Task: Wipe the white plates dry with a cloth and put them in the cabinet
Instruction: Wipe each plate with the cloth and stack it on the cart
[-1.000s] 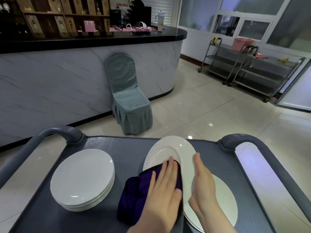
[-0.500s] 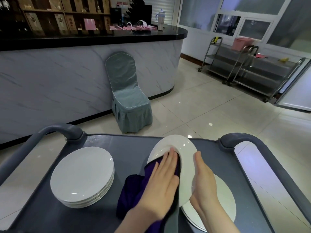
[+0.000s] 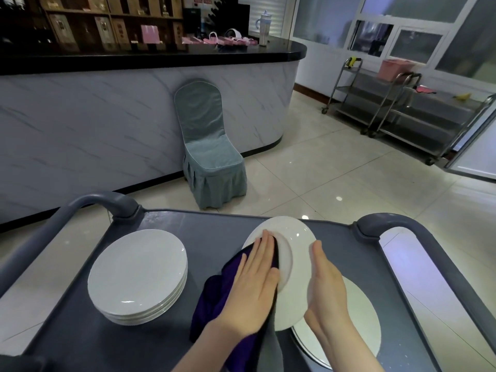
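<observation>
Flat left hand (image 3: 255,285) presses purple cloth (image 3: 214,299) against tilted white ceramic plate (image 3: 295,237); straight-fingered right hand (image 3: 324,288) braces it. With no finger curled round it, the plate could slip.

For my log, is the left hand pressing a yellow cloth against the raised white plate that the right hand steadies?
Not quite: the head view shows the cloth is purple, not yellow. The left hand does press it against the raised white plate, which the right hand steadies.

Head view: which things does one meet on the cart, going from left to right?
Plate stack → cloth → left hand → held plate → right hand.
</observation>
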Tool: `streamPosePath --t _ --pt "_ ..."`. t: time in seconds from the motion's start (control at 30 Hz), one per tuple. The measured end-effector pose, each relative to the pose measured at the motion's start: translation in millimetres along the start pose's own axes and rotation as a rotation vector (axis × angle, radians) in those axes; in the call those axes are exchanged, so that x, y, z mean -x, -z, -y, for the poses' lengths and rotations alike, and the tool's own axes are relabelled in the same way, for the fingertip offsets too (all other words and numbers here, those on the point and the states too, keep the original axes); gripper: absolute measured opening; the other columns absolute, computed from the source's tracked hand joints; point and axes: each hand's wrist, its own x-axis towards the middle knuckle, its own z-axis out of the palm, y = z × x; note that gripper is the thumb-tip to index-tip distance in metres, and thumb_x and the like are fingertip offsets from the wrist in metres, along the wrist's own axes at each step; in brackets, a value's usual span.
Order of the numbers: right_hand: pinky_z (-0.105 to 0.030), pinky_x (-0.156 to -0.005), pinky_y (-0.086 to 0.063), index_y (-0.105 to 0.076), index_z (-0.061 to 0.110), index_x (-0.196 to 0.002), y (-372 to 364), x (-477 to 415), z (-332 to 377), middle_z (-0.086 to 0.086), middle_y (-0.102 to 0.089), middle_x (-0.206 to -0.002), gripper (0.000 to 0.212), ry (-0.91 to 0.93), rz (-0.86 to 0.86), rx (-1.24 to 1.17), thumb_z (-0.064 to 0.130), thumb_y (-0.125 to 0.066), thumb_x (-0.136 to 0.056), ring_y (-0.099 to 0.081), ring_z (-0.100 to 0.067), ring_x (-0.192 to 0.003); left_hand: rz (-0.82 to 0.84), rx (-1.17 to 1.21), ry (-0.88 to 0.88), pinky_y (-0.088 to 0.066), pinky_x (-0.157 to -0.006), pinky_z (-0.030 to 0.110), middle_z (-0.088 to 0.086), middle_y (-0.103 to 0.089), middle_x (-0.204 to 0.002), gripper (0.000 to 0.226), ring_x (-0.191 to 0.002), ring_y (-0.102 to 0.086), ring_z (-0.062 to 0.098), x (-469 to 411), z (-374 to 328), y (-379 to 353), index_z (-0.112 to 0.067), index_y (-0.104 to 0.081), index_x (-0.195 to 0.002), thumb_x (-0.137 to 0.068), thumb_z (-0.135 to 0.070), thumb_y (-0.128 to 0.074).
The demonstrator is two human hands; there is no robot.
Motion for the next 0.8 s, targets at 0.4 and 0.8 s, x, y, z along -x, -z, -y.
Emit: streamPosePath --t 0.4,0.8 --pt "-0.013 -0.083 -0.049 -0.065 0.044 -0.123 -47 8 -24 0.025 -0.073 -0.107 0.028 0.605 0.45 0.859 0.028 -0.051 -0.104 -0.066 0.006 -0.097 -0.306 1.03 0.506 -0.061 -0.071 0.036 0.002 -0.073 -0.108 0.024 -0.093 -0.074 0.021 15 15 95 -0.035 -0.059 -0.122 -0.1 -0.038 -0.05" --pt "-0.012 -0.111 -0.021 -0.045 0.035 -0.147 -111 -20 -83 0.024 -0.037 -0.152 0.05 0.639 0.54 1.204 0.051 -0.047 -0.099 -0.031 0.005 -0.141 -0.632 1.088 0.777 -0.056 -0.055 0.034 0.009 -0.067 -0.108 0.03 -0.091 -0.068 0.031 59 109 142 -0.033 -0.057 -0.114 -0.093 -0.013 -0.056"
